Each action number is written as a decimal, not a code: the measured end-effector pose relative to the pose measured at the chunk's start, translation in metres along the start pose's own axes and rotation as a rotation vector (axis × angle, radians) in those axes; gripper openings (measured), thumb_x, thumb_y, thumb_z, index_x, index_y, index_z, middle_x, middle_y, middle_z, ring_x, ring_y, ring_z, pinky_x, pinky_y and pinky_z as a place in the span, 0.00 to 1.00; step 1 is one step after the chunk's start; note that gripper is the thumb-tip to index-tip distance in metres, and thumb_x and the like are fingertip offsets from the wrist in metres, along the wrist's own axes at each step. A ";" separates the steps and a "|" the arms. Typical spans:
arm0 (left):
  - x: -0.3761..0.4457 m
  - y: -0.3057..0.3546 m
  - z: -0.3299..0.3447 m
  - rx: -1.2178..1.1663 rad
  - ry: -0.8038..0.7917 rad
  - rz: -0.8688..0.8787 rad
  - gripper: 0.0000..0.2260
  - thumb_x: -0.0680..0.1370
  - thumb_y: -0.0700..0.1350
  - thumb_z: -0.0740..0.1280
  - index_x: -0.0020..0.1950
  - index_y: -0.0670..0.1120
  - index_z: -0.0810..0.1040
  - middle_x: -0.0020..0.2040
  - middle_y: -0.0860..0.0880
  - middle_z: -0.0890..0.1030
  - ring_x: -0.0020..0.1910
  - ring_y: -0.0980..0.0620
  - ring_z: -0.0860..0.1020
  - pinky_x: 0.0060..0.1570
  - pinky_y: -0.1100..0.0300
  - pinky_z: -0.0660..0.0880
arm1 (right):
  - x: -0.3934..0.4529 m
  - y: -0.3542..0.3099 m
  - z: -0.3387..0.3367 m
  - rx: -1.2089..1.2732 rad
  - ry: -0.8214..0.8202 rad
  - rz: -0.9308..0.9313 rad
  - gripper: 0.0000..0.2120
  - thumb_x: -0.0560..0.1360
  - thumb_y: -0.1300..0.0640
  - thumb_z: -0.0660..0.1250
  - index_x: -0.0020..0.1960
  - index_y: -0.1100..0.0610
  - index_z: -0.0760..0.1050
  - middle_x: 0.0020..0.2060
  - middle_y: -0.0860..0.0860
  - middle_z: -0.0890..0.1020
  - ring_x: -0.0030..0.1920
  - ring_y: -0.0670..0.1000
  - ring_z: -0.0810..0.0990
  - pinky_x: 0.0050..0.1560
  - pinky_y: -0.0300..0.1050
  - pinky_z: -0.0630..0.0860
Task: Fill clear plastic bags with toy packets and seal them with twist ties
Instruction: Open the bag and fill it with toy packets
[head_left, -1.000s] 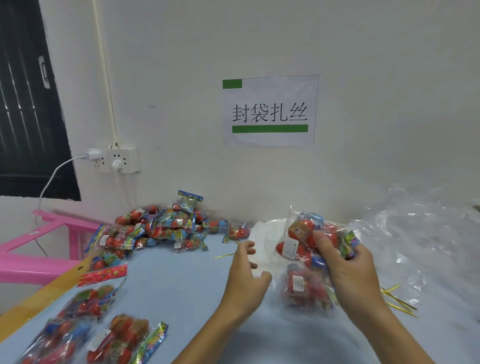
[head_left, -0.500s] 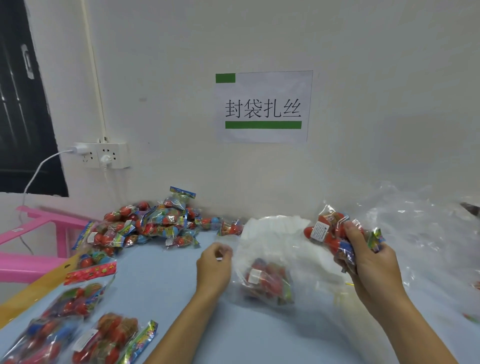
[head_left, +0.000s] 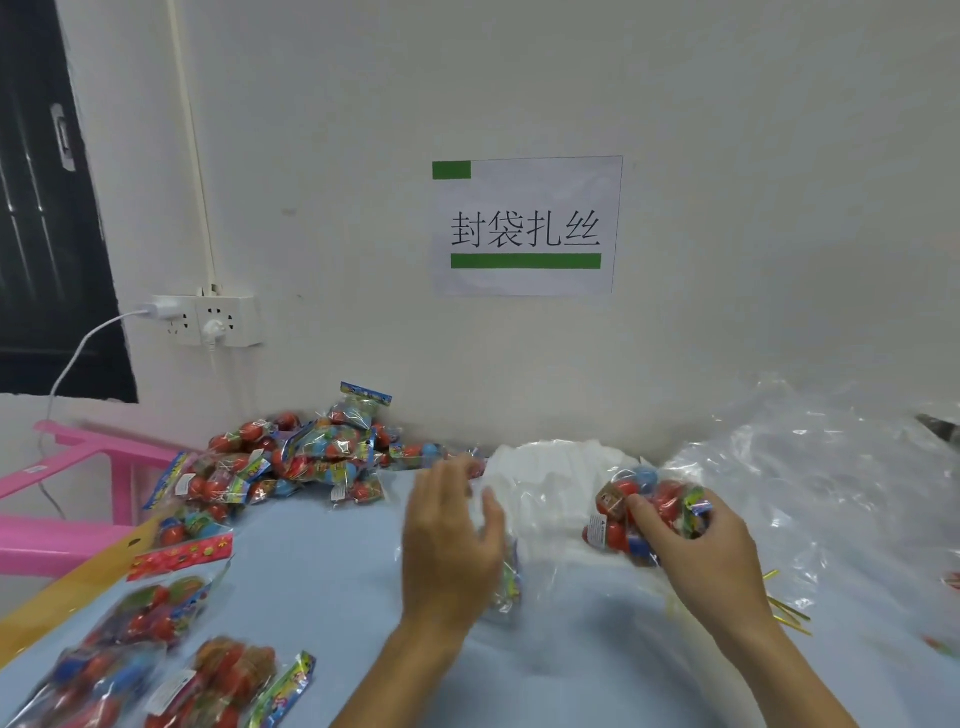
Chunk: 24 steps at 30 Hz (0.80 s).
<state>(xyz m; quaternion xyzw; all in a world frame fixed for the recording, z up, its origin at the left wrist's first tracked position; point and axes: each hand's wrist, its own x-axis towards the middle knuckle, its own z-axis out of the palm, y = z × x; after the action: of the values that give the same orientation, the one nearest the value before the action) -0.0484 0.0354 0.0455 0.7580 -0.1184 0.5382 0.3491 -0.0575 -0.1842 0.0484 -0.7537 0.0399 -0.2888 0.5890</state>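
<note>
At right of centre, the right hand (head_left: 696, 551) clamps a bundle of toy packets (head_left: 644, 512) just above the bench (head_left: 332, 561). The left hand (head_left: 449, 540), fingers apart and relaxed, rests over a clear plastic bag (head_left: 506, 587) at centre. Packets look light, crinkly and slippery; the limp bag is best pinched at its mouth.

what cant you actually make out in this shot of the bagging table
Head view only:
- Small toy packet under the left hand: mostly hidden by the palm; only a blurred edge shows.
- Clear plastic bag in the middle: its mouth cannot be traced; the film is see-through.
- Print on the red-and-blue toy packets held by the right hand: too small.
- Filled bags at the lower left: cut by the frame edge, blurred.
</note>
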 end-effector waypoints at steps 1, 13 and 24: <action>-0.005 0.008 0.003 -0.002 -0.051 0.063 0.09 0.76 0.49 0.63 0.55 0.50 0.70 0.43 0.55 0.70 0.42 0.53 0.70 0.44 0.57 0.72 | -0.001 0.000 0.000 -0.048 0.013 -0.020 0.10 0.69 0.49 0.77 0.46 0.52 0.80 0.37 0.46 0.85 0.37 0.40 0.82 0.37 0.39 0.75; -0.021 0.009 0.012 0.198 -0.437 -0.020 0.08 0.80 0.50 0.61 0.49 0.48 0.76 0.46 0.51 0.74 0.48 0.51 0.73 0.47 0.59 0.72 | -0.015 0.002 0.013 -0.183 -0.311 -0.025 0.10 0.68 0.53 0.79 0.46 0.51 0.81 0.34 0.40 0.85 0.35 0.39 0.83 0.31 0.28 0.73; -0.025 0.024 0.010 -0.042 -0.482 0.168 0.11 0.78 0.54 0.61 0.46 0.47 0.76 0.41 0.56 0.72 0.41 0.56 0.70 0.41 0.65 0.70 | -0.016 -0.004 0.019 0.028 -0.215 0.092 0.14 0.70 0.47 0.75 0.36 0.58 0.79 0.30 0.52 0.83 0.35 0.55 0.83 0.41 0.53 0.81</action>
<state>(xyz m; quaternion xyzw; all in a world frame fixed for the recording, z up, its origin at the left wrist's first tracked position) -0.0642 0.0066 0.0313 0.8445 -0.2715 0.3667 0.2805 -0.0632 -0.1602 0.0435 -0.7695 0.0071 -0.1795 0.6129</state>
